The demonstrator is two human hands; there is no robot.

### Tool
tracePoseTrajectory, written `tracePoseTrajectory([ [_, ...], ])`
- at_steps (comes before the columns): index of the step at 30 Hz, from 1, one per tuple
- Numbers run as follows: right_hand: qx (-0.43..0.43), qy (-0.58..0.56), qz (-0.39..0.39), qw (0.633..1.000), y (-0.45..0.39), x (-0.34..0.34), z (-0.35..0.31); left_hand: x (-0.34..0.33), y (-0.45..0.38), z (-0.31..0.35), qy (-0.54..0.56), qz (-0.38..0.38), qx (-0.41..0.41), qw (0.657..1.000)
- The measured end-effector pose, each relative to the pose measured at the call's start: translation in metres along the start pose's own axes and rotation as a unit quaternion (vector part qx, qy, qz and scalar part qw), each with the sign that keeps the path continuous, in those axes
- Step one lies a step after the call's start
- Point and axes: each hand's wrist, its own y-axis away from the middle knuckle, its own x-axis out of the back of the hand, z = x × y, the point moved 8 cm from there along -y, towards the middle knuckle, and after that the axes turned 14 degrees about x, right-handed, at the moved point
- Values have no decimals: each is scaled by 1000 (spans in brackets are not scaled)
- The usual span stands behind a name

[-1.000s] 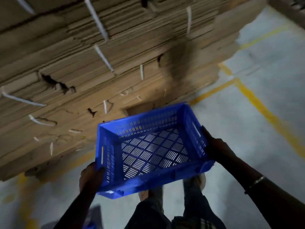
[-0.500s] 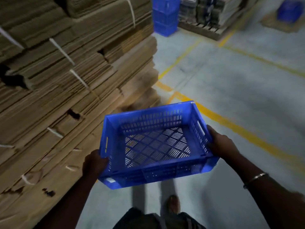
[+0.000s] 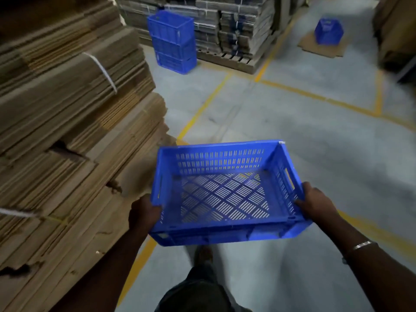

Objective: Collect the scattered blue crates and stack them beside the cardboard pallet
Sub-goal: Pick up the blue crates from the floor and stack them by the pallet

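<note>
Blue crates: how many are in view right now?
5: one held crate; three in the stack beside the far cardboard pallet; one lone crate far right. Others may be hidden.

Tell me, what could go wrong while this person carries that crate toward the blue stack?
1. The cardboard pile juts out close on the left; the crate or the left hand might clip it.
2. The right hand holds only a near corner, so the crate could tip or slip.
3. The stack already stands three crates high; a careless drop on top might topple it.
</note>
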Motion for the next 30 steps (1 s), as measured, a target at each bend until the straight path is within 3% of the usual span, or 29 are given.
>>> tracePoseTrajectory([
  [13,-76,16,9,997,-204,72,40,-42,-165,257,-33,-54,-68,996],
  [21,-15,5,23,1000,-434,144,53,-56,-272,408,-20,8,-29,999],
  [30,68,15,42,997,-673,234,6,-30,-383,537,34,60,26,997],
])
